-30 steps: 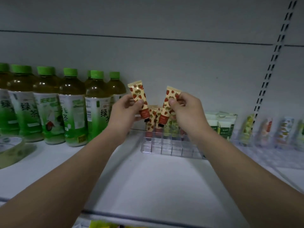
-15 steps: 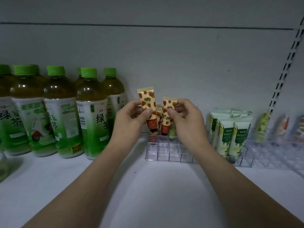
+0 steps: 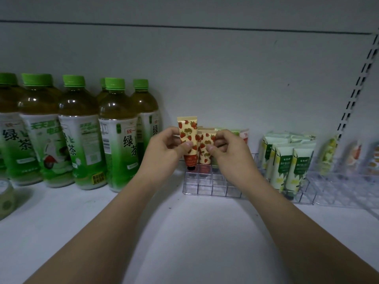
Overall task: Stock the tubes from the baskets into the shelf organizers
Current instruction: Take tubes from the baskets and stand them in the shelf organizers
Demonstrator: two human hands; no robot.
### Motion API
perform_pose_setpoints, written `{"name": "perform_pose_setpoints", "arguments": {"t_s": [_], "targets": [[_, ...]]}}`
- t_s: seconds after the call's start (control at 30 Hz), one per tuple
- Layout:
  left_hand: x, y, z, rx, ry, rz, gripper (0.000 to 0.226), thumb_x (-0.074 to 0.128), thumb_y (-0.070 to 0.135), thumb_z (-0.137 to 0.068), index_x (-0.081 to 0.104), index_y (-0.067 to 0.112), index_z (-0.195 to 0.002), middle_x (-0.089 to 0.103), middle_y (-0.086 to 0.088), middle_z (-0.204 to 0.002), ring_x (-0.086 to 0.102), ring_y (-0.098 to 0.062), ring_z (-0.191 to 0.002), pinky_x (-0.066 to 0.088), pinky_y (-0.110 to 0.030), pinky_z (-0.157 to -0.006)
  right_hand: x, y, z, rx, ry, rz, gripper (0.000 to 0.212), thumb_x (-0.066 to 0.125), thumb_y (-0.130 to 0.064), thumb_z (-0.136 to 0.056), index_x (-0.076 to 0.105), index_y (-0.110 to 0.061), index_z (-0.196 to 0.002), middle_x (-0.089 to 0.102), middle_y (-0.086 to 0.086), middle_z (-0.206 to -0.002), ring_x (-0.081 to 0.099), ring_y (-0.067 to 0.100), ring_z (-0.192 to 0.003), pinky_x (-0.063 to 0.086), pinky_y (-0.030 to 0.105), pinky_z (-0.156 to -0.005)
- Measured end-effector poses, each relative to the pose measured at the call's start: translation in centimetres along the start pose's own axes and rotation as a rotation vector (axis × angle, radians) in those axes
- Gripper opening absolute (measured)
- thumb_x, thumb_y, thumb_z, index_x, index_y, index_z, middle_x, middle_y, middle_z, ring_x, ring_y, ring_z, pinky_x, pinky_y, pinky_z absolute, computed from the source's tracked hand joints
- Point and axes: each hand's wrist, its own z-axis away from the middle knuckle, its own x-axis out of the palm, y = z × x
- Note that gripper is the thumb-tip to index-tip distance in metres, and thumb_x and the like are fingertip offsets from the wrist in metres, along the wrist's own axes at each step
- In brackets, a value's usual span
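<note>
Left hand pinches strawberry tube at mid-body, cap down, just above clear organizer cell – held upright for straight drop. Right hand pinches 2nd strawberry tube, lower, cap near cell mouth. Tubes side by side, touching or nearly. Rear row behind fingers mostly hidden – count unreadable. Baskets not in view.

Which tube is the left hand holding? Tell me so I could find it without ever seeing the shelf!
Find the row of green-capped tea bottles on the white shelf; just right of them sits a clear organizer. Above its left end, the left hand pinches a strawberry tube, cap down. It stands taller than the matching tube in the right hand and has a dark red band.
</note>
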Motion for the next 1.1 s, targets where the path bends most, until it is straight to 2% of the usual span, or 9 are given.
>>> {"name": "perform_pose_setpoints", "arguments": {"t_s": [0.1, 0.2, 0.47, 0.6, 0.7, 0.83, 0.93, 1.03, 1.1], "targets": [[-0.3, -0.1, -0.1, -0.038, -0.008, -0.058, 0.012, 0.066, 0.009, -0.088, 0.066, 0.017, -0.097, 0.07, -0.002, -0.095, 0.069, -0.011, -0.086, 0.058, -0.024, -0.074, -0.1, -0.3, 0.2, -0.027, 0.029, 0.021, 0.022, 0.062, -0.021, -0.095, 0.056, -0.021, -0.116, 0.056, -0.009, -0.096, 0.055, 0.004, -0.083, 0.048, 0.017, -0.071], [-0.4, -0.1, -0.1, -0.089, -0.019, -0.08, 0.012, 0.068, 0.011, -0.087, 0.067, 0.016, -0.098, 0.07, 0.0, -0.097, 0.07, -0.011, -0.085, 0.058, -0.025, -0.072, -0.6, -1.3, 0.3, -0.063, 0.131, -0.008, 0.023, 0.055, -0.026, -0.098, 0.054, -0.022, -0.121, 0.057, -0.006, -0.105, 0.056, 0.005, -0.091, 0.052, 0.026, -0.083], [-0.1, -0.5, 0.1, -0.152, -0.083, -0.207, 0.012, 0.069, 0.008, -0.085, 0.069, 0.016, -0.094, 0.072, 0.003, -0.087, 0.069, -0.001, -0.076, 0.052, -0.011, -0.06, -1.6, -2.2, 0.6, -0.097, 0.201, -0.005, 0.017, 0.05, -0.026, -0.1, 0.058, -0.022, -0.114, 0.058, -0.011, -0.1, 0.053, -0.001, -0.087, 0.045, 0.017, -0.073], [-0.2, -0.7, -0.1, -0.187, -0.085, -0.249, 0.009, 0.071, 0.01, -0.084, 0.069, 0.017, -0.091, 0.073, 0.003, -0.085, 0.07, -0.006, -0.079, 0.055, -0.02, -0.069, -1.6, -2.3, 0.6, -0.088, 0.207, 0.001, 0.015, 0.051, -0.024, -0.099, 0.057, -0.024, -0.112, 0.057, -0.012, -0.099, 0.052, -0.003, -0.085, 0.042, 0.013, -0.067], [-0.4, -0.7, -0.1, -0.187, -0.083, -0.271, 0.011, 0.073, 0.013, -0.084, 0.07, 0.016, -0.094, 0.072, 0.002, -0.087, 0.069, -0.011, -0.083, 0.056, -0.026, -0.077, -1.5, -2.6, 0.8, -0.071, 0.195, 0.025, 0.015, 0.051, -0.023, -0.099, 0.057, -0.024, -0.113, 0.058, -0.009, -0.1, 0.053, -0.001, -0.086, 0.048, 0.018, -0.072], [-0.5, 0.4, 0.8, -0.21, -0.061, -0.342, 0.037, 0.077, 0.02, -0.081, 0.06, 0.018, -0.114, 0.064, 0.002, -0.101, 0.065, -0.014, -0.09, 0.055, -0.029, -0.079, -1.8, -3.4, 1.4, -0.051, 0.102, 0.099, 0.014, 0.052, -0.02, -0.096, 0.058, -0.02, -0.109, 0.058, -0.004, -0.101, 0.055, 0.009, -0.091, 0.052, 0.035, -0.085], [-0.9, 2.8, 1.5, -0.205, -0.053, -0.397, 0.039, 0.07, 0.026, -0.087, 0.053, 0.022, -0.122, 0.059, 0.0, -0.107, 0.062, -0.015, -0.091, 0.05, -0.027, -0.074, -3.1, -5.0, 2.4, 0.001, -0.011, 0.18, 0.013, 0.052, -0.022, -0.095, 0.06, -0.018, -0.104, 0.06, -0.001, -0.1, 0.058, 0.017, -0.089, 0.052, 0.041, -0.083], [-1.2, 5.6, 3.3, -0.24, -0.085, -0.542, 0.041, 0.06, 0.034, -0.093, 0.048, 0.019, -0.13, 0.058, -0.005, -0.119, 0.059, -0.02, -0.103, 0.049, -0.037, -0.091, -5.3, -7.1, 4.6, 0.065, -0.162, 0.279, 0.016, 0.05, -0.029, -0.096, 0.061, -0.018, -0.1, 0.065, 0.0, -0.09, 0.063, 0.021, -0.084, 0.052, 0.038, -0.08], [-1.3, 7.2, 5.4, -0.278, -0.143, -0.672, 0.045, 0.056, 0.037, -0.095, 0.046, 0.018, -0.134, 0.055, -0.009, -0.13, 0.055, -0.024, -0.112, 0.045, -0.036, -0.097, -6.7, -8.6, 6.4, 0.087, -0.292, 0.345, 0.024, 0.05, -0.032, -0.097, 0.064, -0.014, -0.104, 0.068, 0.007, -0.1, 0.063, 0.023, -0.092, 0.049, 0.035, -0.084]]}}
